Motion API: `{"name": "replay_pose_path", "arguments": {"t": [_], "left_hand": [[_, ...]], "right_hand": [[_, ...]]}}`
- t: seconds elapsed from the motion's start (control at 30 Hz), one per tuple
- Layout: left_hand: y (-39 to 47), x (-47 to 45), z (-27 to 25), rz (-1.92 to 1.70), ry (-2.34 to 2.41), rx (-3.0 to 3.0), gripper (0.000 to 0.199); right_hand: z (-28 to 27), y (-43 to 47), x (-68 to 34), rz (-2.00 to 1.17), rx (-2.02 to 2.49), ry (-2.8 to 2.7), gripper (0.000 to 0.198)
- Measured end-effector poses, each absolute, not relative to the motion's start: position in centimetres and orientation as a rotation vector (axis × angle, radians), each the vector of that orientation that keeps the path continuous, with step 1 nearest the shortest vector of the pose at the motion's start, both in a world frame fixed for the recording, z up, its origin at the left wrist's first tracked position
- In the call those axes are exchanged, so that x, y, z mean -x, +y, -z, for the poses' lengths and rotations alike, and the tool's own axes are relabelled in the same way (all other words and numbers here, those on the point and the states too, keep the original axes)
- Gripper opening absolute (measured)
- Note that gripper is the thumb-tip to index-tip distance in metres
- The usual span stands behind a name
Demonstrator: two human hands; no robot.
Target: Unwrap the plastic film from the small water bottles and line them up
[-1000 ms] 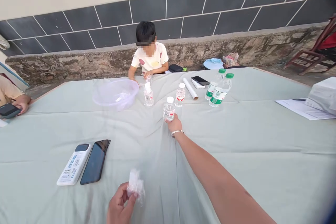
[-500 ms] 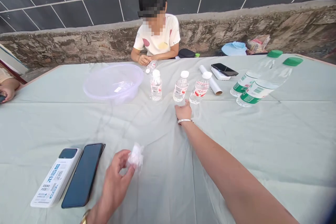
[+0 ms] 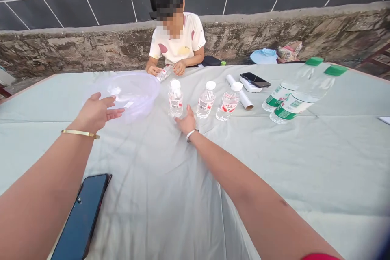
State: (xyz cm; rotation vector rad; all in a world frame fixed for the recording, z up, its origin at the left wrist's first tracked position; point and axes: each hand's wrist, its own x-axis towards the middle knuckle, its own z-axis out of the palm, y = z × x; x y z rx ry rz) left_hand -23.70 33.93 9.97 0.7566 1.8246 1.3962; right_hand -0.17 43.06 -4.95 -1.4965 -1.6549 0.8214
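My left hand [image 3: 99, 110] reaches over the near side of a translucent lilac basin [image 3: 148, 99], its fingers spread and holding nothing. Past the fingertips, a crumpled bit of clear plastic [image 3: 114, 90] shows within the basin. My right hand [image 3: 186, 122] is low over the cloth with thumb and finger apart, beside the base of a small water bottle [image 3: 176, 101]. Whether it touches that bottle I cannot tell. To its right stand a second small bottle [image 3: 206, 101] and a third small bottle [image 3: 228, 103], both upright with white caps.
Across the table a person [image 3: 176, 40] holds another small bottle [image 3: 163, 74] on its side. A cardboard-cored roll [image 3: 240, 92], a phone [image 3: 255, 80] on a white object and two large green-capped bottles [image 3: 292, 105] stand right. A dark phone [image 3: 82, 215] lies near left.
My left hand has moved forward and left and let go of the crumpled plastic, now at the basin. The right hand has shifted left, from the middle bottles to the leftmost standing one.
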Motion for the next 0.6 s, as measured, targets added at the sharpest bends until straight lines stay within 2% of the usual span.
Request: {"name": "replay_pose_path", "arguments": {"t": [0.07, 0.17, 0.33, 0.6], "left_hand": [[31.3, 23.4, -9.3, -1.431, 1.806, -0.822, 0.071], [25.3, 22.2, -7.0, -1.309, 1.777, -0.869, 0.054], [13.9, 19.7, -1.9, -1.052, 1.769, -0.795, 0.057], [3.5, 14.0, 3.0, -0.980, 1.627, -0.613, 0.065]], "right_hand": [[4.6, 44.8, 1.5, -0.843, 1.504, -1.658, 0.086], [4.0, 45.6, 2.0, -0.900, 1.542, -1.706, 0.076], [3.8, 40.0, -0.6, -0.892, 1.522, -1.768, 0.062], [4.5, 21.0, -8.1, -1.060, 1.304, -1.811, 0.057]]}}
